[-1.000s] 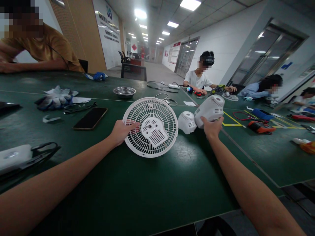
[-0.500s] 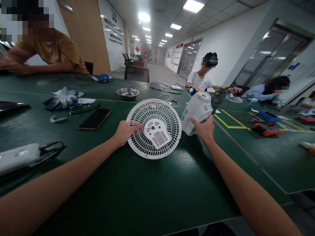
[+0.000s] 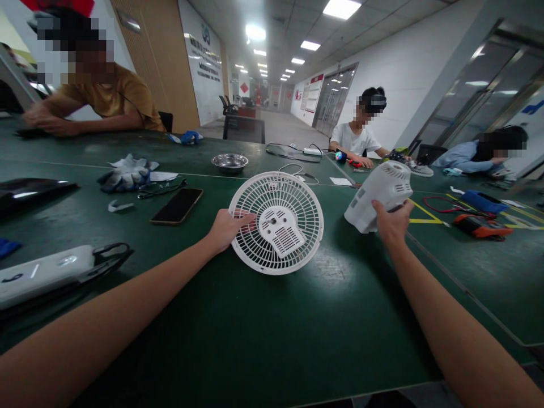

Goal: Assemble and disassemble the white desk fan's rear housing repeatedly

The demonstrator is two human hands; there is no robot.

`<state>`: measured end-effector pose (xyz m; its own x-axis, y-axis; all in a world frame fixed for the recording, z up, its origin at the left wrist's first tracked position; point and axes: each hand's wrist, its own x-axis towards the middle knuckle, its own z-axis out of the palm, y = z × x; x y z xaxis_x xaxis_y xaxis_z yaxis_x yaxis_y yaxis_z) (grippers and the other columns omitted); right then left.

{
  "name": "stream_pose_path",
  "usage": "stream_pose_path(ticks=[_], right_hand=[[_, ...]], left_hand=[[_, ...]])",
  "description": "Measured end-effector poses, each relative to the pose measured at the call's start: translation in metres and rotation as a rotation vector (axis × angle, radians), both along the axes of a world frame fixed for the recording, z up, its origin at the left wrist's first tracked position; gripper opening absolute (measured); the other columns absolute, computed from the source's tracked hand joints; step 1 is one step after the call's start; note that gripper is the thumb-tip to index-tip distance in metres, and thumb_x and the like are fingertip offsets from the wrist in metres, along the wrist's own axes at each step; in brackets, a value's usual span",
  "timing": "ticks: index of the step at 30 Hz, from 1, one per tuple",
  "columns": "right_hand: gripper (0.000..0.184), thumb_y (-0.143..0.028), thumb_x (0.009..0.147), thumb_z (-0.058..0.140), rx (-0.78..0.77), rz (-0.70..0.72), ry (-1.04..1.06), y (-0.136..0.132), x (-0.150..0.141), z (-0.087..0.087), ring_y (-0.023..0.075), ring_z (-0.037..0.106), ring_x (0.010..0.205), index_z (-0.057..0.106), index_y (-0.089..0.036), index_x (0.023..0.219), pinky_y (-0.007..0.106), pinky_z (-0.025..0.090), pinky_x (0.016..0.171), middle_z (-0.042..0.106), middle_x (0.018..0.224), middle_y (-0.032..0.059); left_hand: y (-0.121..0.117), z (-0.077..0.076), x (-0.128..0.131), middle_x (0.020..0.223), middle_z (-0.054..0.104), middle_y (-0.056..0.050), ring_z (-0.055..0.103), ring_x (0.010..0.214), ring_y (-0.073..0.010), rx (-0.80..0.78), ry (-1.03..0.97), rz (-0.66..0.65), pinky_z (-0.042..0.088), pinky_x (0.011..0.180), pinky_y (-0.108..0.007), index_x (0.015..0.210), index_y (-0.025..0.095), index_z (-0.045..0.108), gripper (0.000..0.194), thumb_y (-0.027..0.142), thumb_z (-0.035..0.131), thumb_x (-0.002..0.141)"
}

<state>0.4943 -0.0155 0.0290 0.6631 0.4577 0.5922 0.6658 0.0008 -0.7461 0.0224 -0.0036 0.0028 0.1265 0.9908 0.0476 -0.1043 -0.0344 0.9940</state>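
Note:
A round white fan grille (image 3: 312, 226) with a slotted hub stands tilted above the green table, facing me. My left hand (image 3: 229, 228) grips its left rim, the thumb lying over the ribs. To the right, my right hand (image 3: 391, 220) is wrapped round a white plastic housing (image 3: 368, 195) with vent slots near its top and side. The fingers behind the housing are hidden. A gap of bare table separates housing and grille. Behind the grille, a thin white cable (image 3: 293, 165) lies in a loop.
On the left lie a phone (image 3: 177, 206), work gloves (image 3: 126, 173) and a white power strip (image 3: 49, 273). A metal bowl (image 3: 230, 162) sits farther back. An orange multimeter (image 3: 482, 225) and a blue case (image 3: 483, 202) are at right. Several people sit round the table (image 3: 255, 340).
My right hand has carried the white housing to the right, away from the grille. The left hand keeps its hold on the grille. The whole view has shifted slightly.

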Motion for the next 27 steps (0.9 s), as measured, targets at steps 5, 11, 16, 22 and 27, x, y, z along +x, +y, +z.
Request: stream_pose_path(ticks=[5,11,16,22,27], right_hand=[[0.069,-0.053,0.07,0.079,0.13,0.013,-0.047,-0.001,-0.003,0.007,0.0293,0.068,0.106,0.054,-0.018,0.125,0.046,0.053,0.094,0.068,0.123,0.0143],[0.071,-0.047,0.073,0.076,0.208,0.165,-0.025,-0.001,-0.004,0.009,0.0277,0.065,0.109,0.05,-0.016,0.132,0.041,0.05,0.093,0.063,0.133,0.0199],[0.072,-0.044,0.081,0.07,0.147,0.189,-0.035,-0.002,-0.008,0.012,0.0277,0.061,0.119,0.04,-0.018,0.14,0.04,0.048,0.098,0.054,0.146,0.0239],[0.079,-0.037,0.077,0.074,0.188,0.131,-0.08,-0.002,-0.005,0.01,0.0305,0.056,0.125,0.037,-0.016,0.144,0.044,0.046,0.102,0.049,0.146,0.026],[0.082,-0.04,0.071,0.08,0.344,0.066,-0.297,-0.016,-0.022,0.022,0.0331,0.052,0.133,0.043,-0.017,0.141,0.046,0.039,0.111,0.053,0.142,0.0223]], left_hand=[[0.0,0.001,0.001,0.087,0.079,-0.01,0.076,0.075,-0.023,0.006,-0.004,0.007,0.064,0.074,-0.04,0.091,0.013,0.078,0.019,0.024,0.086,0.078],[-0.003,0.004,0.003,0.084,0.078,-0.011,0.075,0.073,-0.0221,0.007,-0.013,0.023,0.063,0.073,-0.039,0.088,0.012,0.079,0.014,0.021,0.084,0.079],[-0.005,0.007,0.005,0.083,0.078,-0.011,0.074,0.072,-0.0217,-0.008,-0.024,0.034,0.062,0.072,-0.038,0.087,0.011,0.078,0.013,0.019,0.084,0.078],[-0.002,0.002,0.004,0.082,0.078,-0.01,0.074,0.071,-0.0214,0.011,-0.026,0.018,0.062,0.071,-0.038,0.087,0.013,0.079,0.013,0.021,0.084,0.079],[-0.003,0.003,0.003,0.082,0.078,-0.01,0.074,0.072,-0.0217,0.021,-0.013,0.018,0.062,0.07,-0.037,0.088,0.013,0.079,0.013,0.022,0.085,0.08]])
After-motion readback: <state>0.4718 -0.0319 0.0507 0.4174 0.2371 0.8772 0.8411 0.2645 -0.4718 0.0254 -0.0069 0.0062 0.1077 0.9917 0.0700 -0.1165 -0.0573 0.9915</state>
